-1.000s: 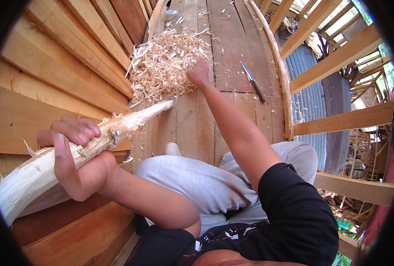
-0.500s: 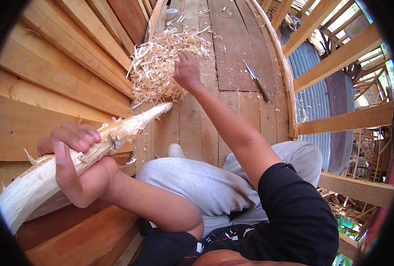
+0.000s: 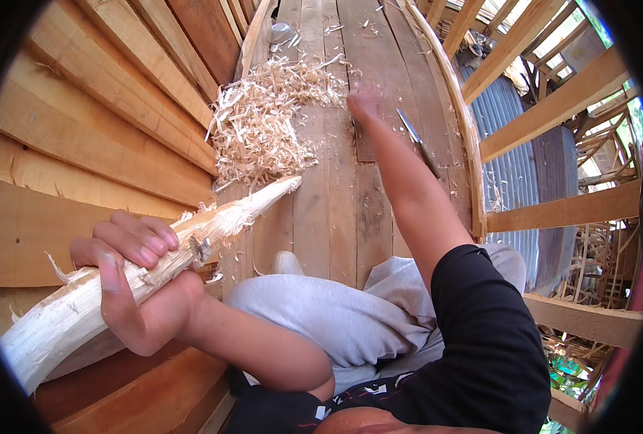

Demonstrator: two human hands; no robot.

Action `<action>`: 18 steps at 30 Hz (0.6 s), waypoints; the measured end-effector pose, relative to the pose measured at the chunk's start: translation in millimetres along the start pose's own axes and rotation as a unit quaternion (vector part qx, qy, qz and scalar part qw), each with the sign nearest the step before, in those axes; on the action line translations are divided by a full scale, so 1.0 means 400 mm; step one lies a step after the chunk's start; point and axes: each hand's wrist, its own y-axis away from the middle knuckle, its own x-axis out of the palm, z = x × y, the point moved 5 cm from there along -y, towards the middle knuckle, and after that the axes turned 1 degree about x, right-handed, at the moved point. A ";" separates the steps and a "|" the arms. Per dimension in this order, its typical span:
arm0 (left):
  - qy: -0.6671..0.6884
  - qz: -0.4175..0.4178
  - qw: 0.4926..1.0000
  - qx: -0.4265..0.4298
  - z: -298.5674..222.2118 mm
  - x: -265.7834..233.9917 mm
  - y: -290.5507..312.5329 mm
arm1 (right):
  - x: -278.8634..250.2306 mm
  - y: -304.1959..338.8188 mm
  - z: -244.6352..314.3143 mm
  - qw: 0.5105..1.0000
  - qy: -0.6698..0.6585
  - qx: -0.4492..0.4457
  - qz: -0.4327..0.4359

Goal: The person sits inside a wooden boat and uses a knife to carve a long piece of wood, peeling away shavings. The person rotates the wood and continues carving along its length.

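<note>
My left hand (image 3: 137, 264) is wrapped round a pale, peeled wooden pole (image 3: 68, 318), with its thumb on the near side. The pole slants up to the right, ending in a rough, frayed taper above the floor. My right hand (image 3: 365, 101) is over the floorboards just right of a heap of wood shavings (image 3: 260, 126). Motion smears its fingers, so I cannot make out their shape; no object shows in it. A knife (image 3: 411, 129) with a narrow blade and dark handle lies to the right of that hand, its handle beside my right forearm.
Wooden planks (image 3: 83, 145) lean along the left side. A curved wooden edge (image 3: 466, 130) borders the plank floor on the right, with railing beams (image 3: 564, 207) and corrugated sheet metal (image 3: 506, 137) beyond. A small clear container (image 3: 282, 32) stands behind the shavings.
My right hand has moved right, off the shavings and toward the knife. The left hand keeps its hold on the pole. The whole view has shifted slightly.
</note>
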 end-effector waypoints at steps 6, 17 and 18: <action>0.011 0.021 1.000 0.004 0.005 0.018 0.002 | 0.159 0.070 0.208 0.995 -0.043 -0.069 0.055; 0.014 0.030 0.999 0.006 0.014 0.000 -0.001 | 0.043 0.108 0.318 0.970 -0.047 -0.219 -0.099; 0.014 0.031 0.999 0.009 0.014 -0.001 -0.001 | 0.030 0.087 0.295 0.976 -0.042 -0.186 -0.103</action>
